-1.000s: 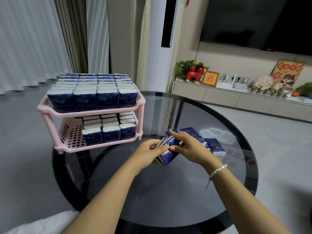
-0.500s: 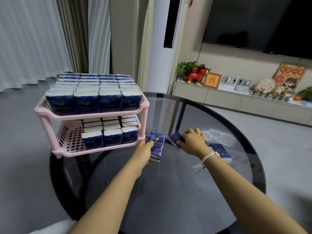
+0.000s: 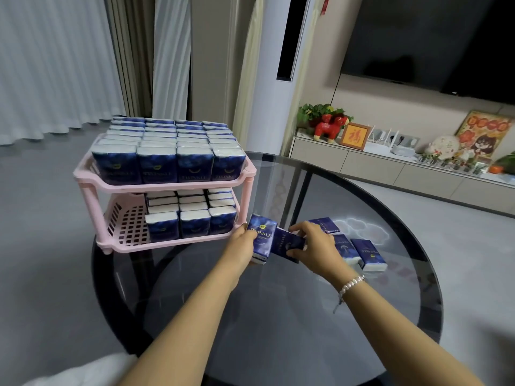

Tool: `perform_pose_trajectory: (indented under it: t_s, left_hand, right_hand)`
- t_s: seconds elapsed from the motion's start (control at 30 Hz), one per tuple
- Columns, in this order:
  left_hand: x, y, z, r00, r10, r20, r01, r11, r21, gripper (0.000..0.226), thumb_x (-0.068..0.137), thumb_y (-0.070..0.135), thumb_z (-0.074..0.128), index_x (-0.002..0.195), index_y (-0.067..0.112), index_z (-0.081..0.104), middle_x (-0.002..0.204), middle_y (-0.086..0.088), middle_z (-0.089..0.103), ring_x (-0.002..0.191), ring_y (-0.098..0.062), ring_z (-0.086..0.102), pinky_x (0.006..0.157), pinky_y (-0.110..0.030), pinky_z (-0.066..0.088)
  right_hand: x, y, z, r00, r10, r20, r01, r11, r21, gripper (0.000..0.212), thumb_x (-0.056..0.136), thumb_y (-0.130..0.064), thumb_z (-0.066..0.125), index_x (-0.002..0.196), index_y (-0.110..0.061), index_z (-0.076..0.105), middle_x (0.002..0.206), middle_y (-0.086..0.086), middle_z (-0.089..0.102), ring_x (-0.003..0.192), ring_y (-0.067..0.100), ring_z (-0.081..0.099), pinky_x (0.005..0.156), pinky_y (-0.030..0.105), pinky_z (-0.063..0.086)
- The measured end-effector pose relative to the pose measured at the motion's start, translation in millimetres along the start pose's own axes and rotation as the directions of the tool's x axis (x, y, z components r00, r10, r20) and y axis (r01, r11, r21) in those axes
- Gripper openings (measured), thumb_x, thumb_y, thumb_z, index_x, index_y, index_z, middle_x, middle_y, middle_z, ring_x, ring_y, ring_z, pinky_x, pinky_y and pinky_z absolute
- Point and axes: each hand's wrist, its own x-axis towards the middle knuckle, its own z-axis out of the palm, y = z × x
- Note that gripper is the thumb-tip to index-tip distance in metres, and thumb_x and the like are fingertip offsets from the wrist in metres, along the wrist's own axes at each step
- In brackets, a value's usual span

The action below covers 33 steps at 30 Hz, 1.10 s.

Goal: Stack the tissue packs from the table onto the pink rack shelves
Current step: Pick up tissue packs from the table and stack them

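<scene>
table (image 3: pixel 278 344): round, dark glass top; carries the rack and the loose packs.
pink rack (image 3: pixel 167 188): two shelves at the table's far left; top shelf filled with packs, lower shelf filled on its right part only.
left hand (image 3: pixel 242 242): clamped on an upright tissue pack (image 3: pixel 261 238), just right of the lower shelf.
right hand (image 3: pixel 313 246): gripping a second pack (image 3: pixel 287 243), touching the first.
loose packs (image 3: pixel 367 253): flat on the glass, just beyond the right hand.
</scene>
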Motion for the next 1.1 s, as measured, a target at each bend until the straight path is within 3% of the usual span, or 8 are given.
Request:
perform_pose_trajectory:
  t_s: [0.1, 0.17, 0.23, 0.37, 0.67, 0.77, 0.87, 1.1]
  left_hand:
    - [-2.8, 2.4, -3.5, 1.0, 0.021, -0.014, -0.021, 0.999, 0.041, 0.025, 0.098, 0.011, 0.037, 0.111, 0.022, 0.056, 0.092, -0.001, 0.061, 0.071, -0.01, 0.055, 0.065, -0.025, 0.045]
    - [-3.3, 1.7, -4.6, 1.0, 0.007, 0.001, -0.007, 0.997, 0.081, 0.035, 0.098, 0.012, 0.037, 0.126, 0.023, 0.055, 0.112, -0.003, 0.063, 0.094, -0.018, 0.061, 0.086, -0.032, 0.049]
    - [-3.2, 0.5, -5.0, 1.0, -0.02, 0.013, 0.019, 0.992, 0.129, 0.045, 0.097, 0.014, 0.036, 0.14, 0.024, 0.045, 0.133, -0.005, 0.055, 0.116, -0.024, 0.056, 0.101, -0.04, 0.043]
    - [-7.0, 0.2, -3.2, 0.996, -0.063, 0.059, 0.054, 0.989, 0.136, 0.045, 0.098, 0.018, 0.036, 0.14, 0.029, 0.044, 0.133, -0.005, 0.055, 0.112, -0.023, 0.057, 0.102, -0.044, 0.046]
    - [-13.4, -1.6, 0.4, 0.974, -0.082, 0.211, 0.059, 0.992, 0.114, 0.04, 0.099, 0.024, 0.036, 0.136, 0.032, 0.048, 0.116, -0.006, 0.066, 0.086, -0.02, 0.064, 0.079, -0.037, 0.054]
    - [-13.4, -4.6, 2.4, 0.969, -0.085, 0.233, 0.069, 0.995, 0.078, 0.045, 0.096, 0.048, 0.041, 0.127, 0.021, 0.059, 0.114, -0.012, 0.069, 0.092, -0.022, 0.066, 0.08, -0.038, 0.055]
    - [-14.0, -9.1, 3.8, 0.959, -0.051, 0.279, 0.015, 0.991, 0.13, 0.071, 0.079, 0.069, 0.052, 0.138, 0.031, 0.045, 0.125, -0.006, 0.063, 0.105, -0.018, 0.064, 0.084, -0.034, 0.056]
    - [-8.8, -13.9, 12.1, 0.975, -0.028, 0.221, -0.001, 0.991, 0.133, 0.052, 0.094, 0.037, 0.054, 0.142, 0.032, 0.038, 0.123, -0.003, 0.062, 0.097, -0.015, 0.063, 0.08, -0.031, 0.054]
  right_hand:
    - [-12.4, -0.7, -7.2, 0.982, 0.164, -0.095, -0.123, 0.931, 0.343, 0.041, 0.075, -0.018, 0.077, 0.107, -0.018, 0.051, 0.099, -0.003, 0.057, 0.091, 0.018, 0.058, 0.074, 0.028, 0.046]
    - [-19.1, 0.8, -15.8, 0.972, 0.215, -0.096, -0.14, 0.856, 0.499, 0.035, 0.077, -0.019, 0.075, 0.104, -0.019, 0.053, 0.097, 0.0, 0.062, 0.086, 0.016, 0.062, 0.073, 0.03, 0.053]
    - [-24.0, 4.1, -24.8, 0.976, 0.204, -0.076, -0.12, 0.797, 0.592, 0.029, 0.082, -0.021, 0.07, 0.108, -0.023, 0.058, 0.103, 0.004, 0.064, 0.093, 0.017, 0.064, 0.077, 0.032, 0.056]
    - [-32.9, 2.4, -35.8, 0.998, 0.064, 0.019, -0.058, 0.689, 0.722, 0.038, 0.093, -0.017, 0.053, 0.129, -0.029, 0.052, 0.103, 0.004, 0.065, 0.099, 0.013, 0.063, 0.07, 0.018, 0.052]
    - [-27.4, -27.9, -25.7, 0.996, 0.042, -0.084, 0.027, 0.725, 0.688, 0.021, 0.092, -0.018, 0.057, 0.111, -0.024, 0.056, 0.099, -0.003, 0.07, 0.093, 0.01, 0.066, 0.081, 0.028, 0.055]
    - [-26.1, -36.3, -14.9, 0.988, 0.037, -0.151, 0.07, 0.764, 0.642, 0.021, 0.09, -0.018, 0.059, 0.11, -0.025, 0.054, 0.094, -0.004, 0.068, 0.087, 0.004, 0.065, 0.076, 0.017, 0.052]
    - [-25.0, -39.0, -8.9, 0.981, 0.068, -0.183, 0.07, 0.752, 0.655, 0.021, 0.09, -0.018, 0.06, 0.11, -0.022, 0.056, 0.09, -0.008, 0.067, 0.083, -0.004, 0.064, 0.071, 0.011, 0.05]
    - [-17.8, -22.6, -19.8, 0.987, 0.063, -0.146, 0.033, 0.817, 0.576, 0.017, 0.091, -0.022, 0.057, 0.104, -0.022, 0.068, 0.092, -0.013, 0.068, 0.086, 0.0, 0.064, 0.072, 0.012, 0.051]
